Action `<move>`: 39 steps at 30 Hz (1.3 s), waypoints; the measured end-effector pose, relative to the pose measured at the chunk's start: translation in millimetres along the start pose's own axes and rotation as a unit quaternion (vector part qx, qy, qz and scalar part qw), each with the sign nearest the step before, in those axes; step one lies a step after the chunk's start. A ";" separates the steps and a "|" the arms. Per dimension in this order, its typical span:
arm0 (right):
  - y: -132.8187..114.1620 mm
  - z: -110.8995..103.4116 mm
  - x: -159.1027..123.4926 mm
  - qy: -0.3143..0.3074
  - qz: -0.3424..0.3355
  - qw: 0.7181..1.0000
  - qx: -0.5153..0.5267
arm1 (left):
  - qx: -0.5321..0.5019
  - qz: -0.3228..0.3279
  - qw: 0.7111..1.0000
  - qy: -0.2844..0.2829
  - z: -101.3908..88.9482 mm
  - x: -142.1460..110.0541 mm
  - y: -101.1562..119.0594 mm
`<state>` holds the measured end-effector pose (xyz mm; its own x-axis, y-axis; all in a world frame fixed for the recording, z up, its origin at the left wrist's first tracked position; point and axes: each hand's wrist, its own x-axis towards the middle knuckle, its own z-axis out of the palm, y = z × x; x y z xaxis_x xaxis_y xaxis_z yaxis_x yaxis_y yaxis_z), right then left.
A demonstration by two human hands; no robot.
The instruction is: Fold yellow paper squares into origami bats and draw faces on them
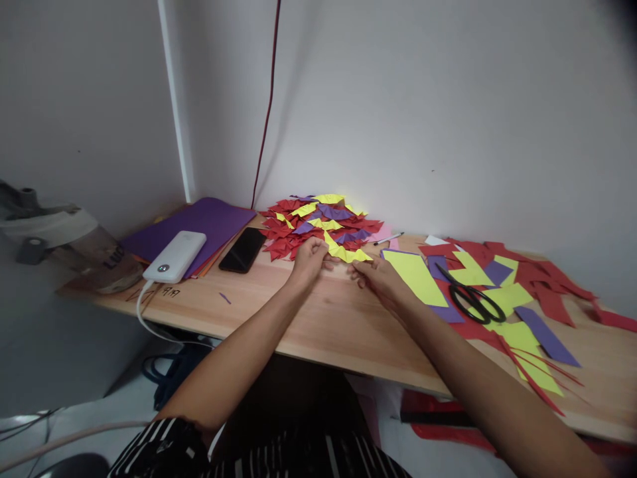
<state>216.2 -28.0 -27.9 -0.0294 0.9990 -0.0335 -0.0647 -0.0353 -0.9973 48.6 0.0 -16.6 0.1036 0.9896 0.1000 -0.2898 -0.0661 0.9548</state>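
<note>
Between my two hands is a folded yellow paper piece (346, 253), curved and pointed at its ends. My left hand (311, 257) pinches its left side, and the fingers of my right hand (371, 271) are closed at its lower right end. Just behind it lies a pile of folded paper pieces (283, 247) in red, yellow and purple, heaped against the wall. Right beside my right wrist rests a flat stack of yellow paper (417, 273) with purple sheets under it.
Black-handled scissors (475, 304) lie on red, yellow and purple paper cuttings (552, 299) at the right. A pen (389, 238) sits near the wall. To the left are a black phone (242, 250), a white power bank (175, 255) with a cable, purple sheets (219, 216) and a clear bottle (99, 255).
</note>
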 end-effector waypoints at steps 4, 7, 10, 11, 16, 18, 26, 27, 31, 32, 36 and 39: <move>0.1 -3.1 0.5 0.008 -0.026 1.000 -0.011 | 0.004 0.003 1.000 0.001 -0.7 1.6 -0.5; 0.6 -6.3 2.3 0.018 -0.037 0.999 -0.011 | 0.010 0.006 1.000 0.012 -2.0 2.4 -0.7; 2.1 -8.8 4.3 0.028 -0.039 0.999 -0.011 | 0.027 0.010 0.999 0.029 -3.6 2.9 -0.9; 2.8 -9.5 4.9 0.031 -0.039 0.999 -0.011 | 0.032 0.010 0.999 0.035 -4.2 3.1 -1.0; 5.7 -13.3 8.5 0.041 -0.040 0.998 -0.014 | 0.043 0.014 0.997 0.061 -6.9 4.9 -2.1; 4.9 -14.2 9.3 0.046 -0.040 0.998 -0.013 | 0.045 0.018 0.997 0.067 -7.9 5.9 -2.6; -6.6 -12.8 4.6 0.067 -0.053 0.996 0.012 | 0.043 0.021 0.992 0.115 -10.9 7.3 -3.6; -7.4 -12.6 4.1 0.068 -0.053 0.996 0.013 | 0.043 0.020 0.992 0.119 -11.0 7.2 -3.5; -8.9 -11.8 3.6 0.072 -0.054 0.996 0.016 | 0.043 0.015 0.991 0.125 -11.3 6.8 -2.6; -9.0 -11.6 3.5 0.073 -0.054 0.996 0.016 | 0.044 0.014 0.991 0.127 -11.2 6.6 -2.3; -9.7 -11.2 2.5 0.073 -0.054 0.996 0.012 | 0.046 0.010 0.991 0.128 -10.9 6.0 -1.1; -10.3 -11.0 1.6 0.073 -0.054 0.996 0.008 | 0.047 0.009 0.991 0.128 -10.5 5.8 -0.7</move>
<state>227.8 -25.7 -18.4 0.1237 0.9903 0.0630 -0.0757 0.0728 -0.9945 39.4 7.2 -19.7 -0.1489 0.9873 0.0551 -0.1974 -0.0842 0.9767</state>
